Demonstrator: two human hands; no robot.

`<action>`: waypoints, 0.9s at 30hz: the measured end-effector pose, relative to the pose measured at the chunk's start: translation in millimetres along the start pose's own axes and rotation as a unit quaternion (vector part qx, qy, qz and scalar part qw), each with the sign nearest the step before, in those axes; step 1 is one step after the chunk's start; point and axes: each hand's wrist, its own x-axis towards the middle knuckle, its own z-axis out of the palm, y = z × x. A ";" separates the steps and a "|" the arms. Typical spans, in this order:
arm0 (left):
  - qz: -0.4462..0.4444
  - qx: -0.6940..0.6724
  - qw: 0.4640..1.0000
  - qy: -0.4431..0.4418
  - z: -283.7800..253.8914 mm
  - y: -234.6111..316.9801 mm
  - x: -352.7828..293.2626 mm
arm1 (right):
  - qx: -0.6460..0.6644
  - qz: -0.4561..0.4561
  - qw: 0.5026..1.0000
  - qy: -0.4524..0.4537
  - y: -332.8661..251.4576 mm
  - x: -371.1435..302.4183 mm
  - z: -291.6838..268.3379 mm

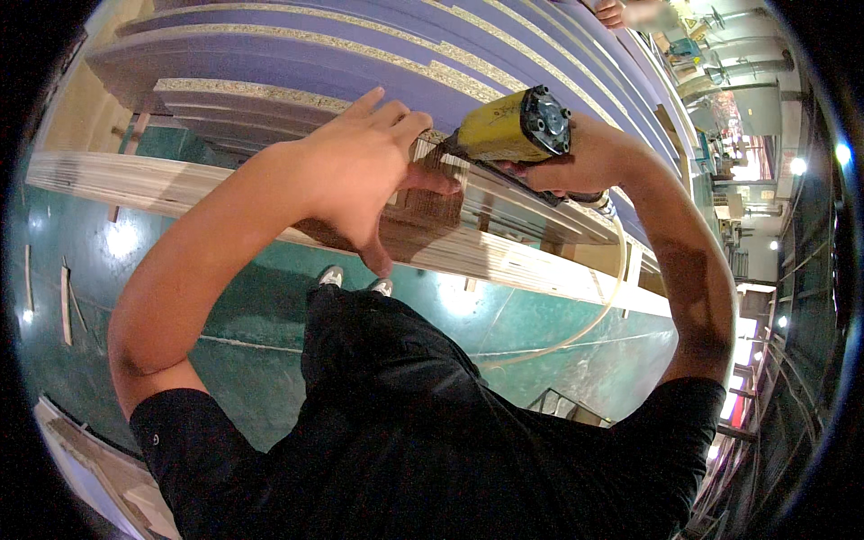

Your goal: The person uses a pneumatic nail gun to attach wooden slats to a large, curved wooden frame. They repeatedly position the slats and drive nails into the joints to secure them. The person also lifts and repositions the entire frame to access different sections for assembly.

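Observation:
My right hand (576, 162) is closed round the grip of a yellow and black air nail gun (495, 129). Its dark nose points down and left, beside the fingers of my left hand (364, 171). That left hand is spread over the near side of the panels, thumb stretched toward me and one finger reaching along a brown wooden block (430, 211). Whether the finger presses on the block, I cannot tell. The block sits against a long pale wooden rail (531, 263), and the nose's tip is partly hidden by my fingers.
Several purple-faced chipboard panels (360, 65) stand on edge beyond my hands. A cream air hose (619, 274) loops from the gun down toward the green floor (261, 315). Another person's hand (612, 13) shows at the far right. Thin wood strips (66, 306) lie at left.

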 end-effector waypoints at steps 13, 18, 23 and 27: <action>-0.008 0.005 1.000 -0.018 -7.6 3.2 2.0 | 0.017 0.041 0.999 -0.026 5.3 -15.1 -1.5; -0.006 0.012 1.000 0.000 -4.4 3.4 1.4 | 0.069 -0.014 0.997 -0.012 13.6 -17.0 2.3; 0.013 0.026 1.000 -0.007 -6.1 0.8 6.4 | 0.022 -0.003 1.000 0.021 16.3 -23.3 6.6; 0.007 0.022 1.000 0.015 -6.3 0.9 -0.6 | -0.005 0.049 0.998 0.025 16.3 -39.8 5.0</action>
